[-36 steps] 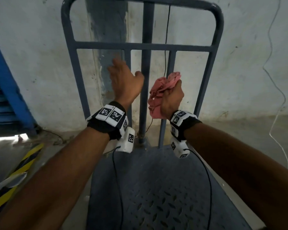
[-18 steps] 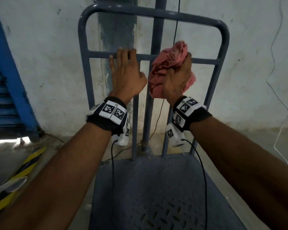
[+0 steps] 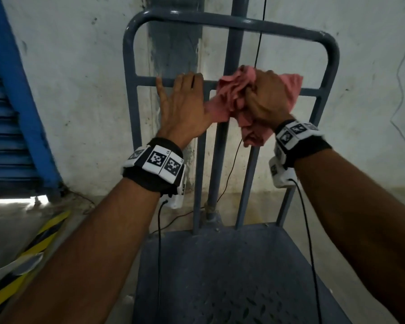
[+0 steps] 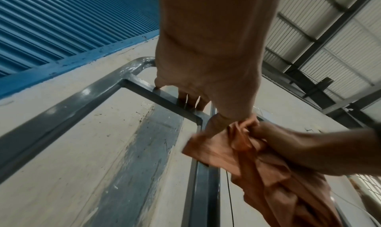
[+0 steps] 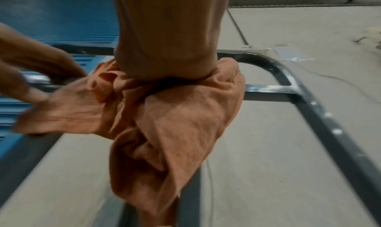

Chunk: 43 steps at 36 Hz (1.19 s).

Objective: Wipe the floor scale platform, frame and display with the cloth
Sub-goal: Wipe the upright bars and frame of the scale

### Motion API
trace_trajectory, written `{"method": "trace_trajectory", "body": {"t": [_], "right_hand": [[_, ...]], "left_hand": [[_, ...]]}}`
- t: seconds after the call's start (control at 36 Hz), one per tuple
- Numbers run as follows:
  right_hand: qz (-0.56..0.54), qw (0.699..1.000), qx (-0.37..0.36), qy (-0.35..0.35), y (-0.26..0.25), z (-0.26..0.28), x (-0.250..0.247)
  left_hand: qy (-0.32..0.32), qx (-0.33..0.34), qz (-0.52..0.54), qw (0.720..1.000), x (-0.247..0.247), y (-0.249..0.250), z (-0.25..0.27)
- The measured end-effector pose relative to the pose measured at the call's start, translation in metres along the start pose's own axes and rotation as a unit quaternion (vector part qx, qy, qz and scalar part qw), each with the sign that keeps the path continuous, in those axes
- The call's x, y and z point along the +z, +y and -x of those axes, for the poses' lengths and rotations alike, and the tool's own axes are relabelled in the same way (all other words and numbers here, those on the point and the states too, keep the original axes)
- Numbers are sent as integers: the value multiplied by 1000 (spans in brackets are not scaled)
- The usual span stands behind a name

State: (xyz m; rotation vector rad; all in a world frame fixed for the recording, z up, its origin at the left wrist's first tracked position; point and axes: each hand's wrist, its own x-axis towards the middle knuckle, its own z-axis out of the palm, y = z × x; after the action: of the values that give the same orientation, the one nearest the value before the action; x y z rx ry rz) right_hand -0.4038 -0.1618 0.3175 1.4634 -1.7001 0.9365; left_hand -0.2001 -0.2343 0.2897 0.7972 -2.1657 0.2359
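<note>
Cloth [image 3: 239, 99] bunched in right hand [image 3: 267, 97]; left hand [image 3: 185, 108] grips frame [image 3: 147, 81]

Grey steel scale frame [image 3: 229, 23], upright against a stained white wall [image 3: 80, 90]. Left hand [image 3: 185, 108] fingers over the crossbar [image 3: 147, 81]. Right hand [image 3: 267, 97] grips a bunched pink cloth [image 3: 232, 97] at the bar. Treaded platform [image 3: 220, 277] below; blue shutter [image 3: 7, 136] at left.
</note>
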Motion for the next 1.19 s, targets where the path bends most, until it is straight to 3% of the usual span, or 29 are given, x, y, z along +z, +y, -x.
{"method": "trace_trajectory", "body": {"t": [0.19, 0.39, 0.56, 0.67, 0.75, 0.97, 1.19], "right_hand": [[72, 993, 77, -51, 46, -6, -19], [123, 967, 178, -131, 52, -25, -32], [126, 965, 159, -166, 52, -31, -41], [110, 968, 128, -183, 63, -35, -42], [96, 972, 111, -184, 75, -35, -42], [126, 980, 82, -133, 106, -26, -49], [115, 987, 109, -24, 96, -10, -30]], "left_hand": [[6, -6, -41, 999, 9, 13, -3], [-56, 25, -8, 998, 18, 58, -41], [-66, 49, -16, 996, 32, 106, -64], [-35, 42, -27, 998, 47, 106, -70], [-8, 48, -25, 998, 57, 99, -74], [-24, 38, -35, 998, 62, 100, -78], [0, 9, -61, 998, 61, 108, -75]]}}
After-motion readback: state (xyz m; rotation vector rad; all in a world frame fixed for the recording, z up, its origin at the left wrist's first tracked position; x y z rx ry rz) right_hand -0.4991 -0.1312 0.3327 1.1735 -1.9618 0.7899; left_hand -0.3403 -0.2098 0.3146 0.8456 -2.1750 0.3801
